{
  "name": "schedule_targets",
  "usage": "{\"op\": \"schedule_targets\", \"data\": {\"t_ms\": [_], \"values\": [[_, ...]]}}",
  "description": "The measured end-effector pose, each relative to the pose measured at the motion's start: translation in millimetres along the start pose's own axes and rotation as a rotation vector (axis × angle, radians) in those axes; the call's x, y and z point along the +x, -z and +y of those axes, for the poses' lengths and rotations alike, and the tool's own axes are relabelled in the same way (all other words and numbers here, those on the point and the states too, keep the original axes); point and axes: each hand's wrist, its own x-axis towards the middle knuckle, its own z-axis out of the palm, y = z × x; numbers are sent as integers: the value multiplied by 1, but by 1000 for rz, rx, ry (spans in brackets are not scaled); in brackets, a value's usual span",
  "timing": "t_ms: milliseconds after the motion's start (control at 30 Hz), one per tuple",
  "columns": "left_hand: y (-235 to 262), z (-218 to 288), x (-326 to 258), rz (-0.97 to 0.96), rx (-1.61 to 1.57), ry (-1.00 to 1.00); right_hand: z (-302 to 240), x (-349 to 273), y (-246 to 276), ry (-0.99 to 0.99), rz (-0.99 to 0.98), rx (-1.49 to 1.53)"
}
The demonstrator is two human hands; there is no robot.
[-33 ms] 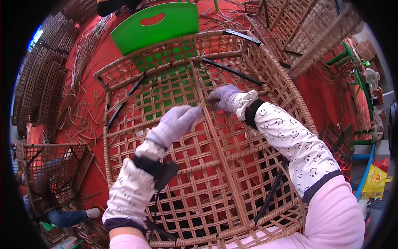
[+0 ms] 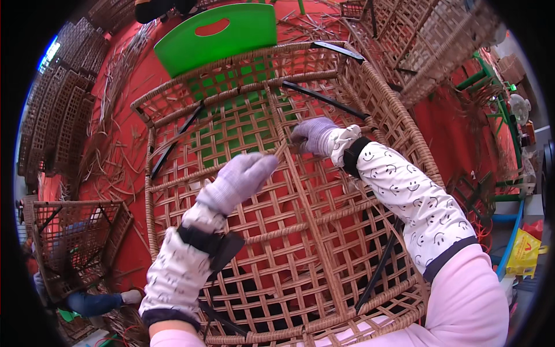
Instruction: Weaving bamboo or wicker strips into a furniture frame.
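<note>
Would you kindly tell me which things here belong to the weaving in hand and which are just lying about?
In hand:
left hand
right hand
wicker basket frame
cane strip

Lying about:
green plastic stool
finished baskets
loose cane scraps
yellow bag

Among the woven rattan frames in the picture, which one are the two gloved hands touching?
The large open-lattice rattan frame in the centre, lying over the green plastic stool. The left hand and right hand rest on its strips; the smaller frame at lower left lies untouched.
</note>
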Motion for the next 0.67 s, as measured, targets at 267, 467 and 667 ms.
{"op": "schedule_targets", "data": {"t_ms": [267, 467, 667], "values": [[8, 70, -122, -299, 59, -48, -28, 0, -9, 241, 110, 29], [-12, 52, -156, -373, -161, 207, 8, 17, -23, 217, 152, 57], [-20, 47, -224, -61, -809, 964, -1, 25, -19, 78, -62, 289]]}}
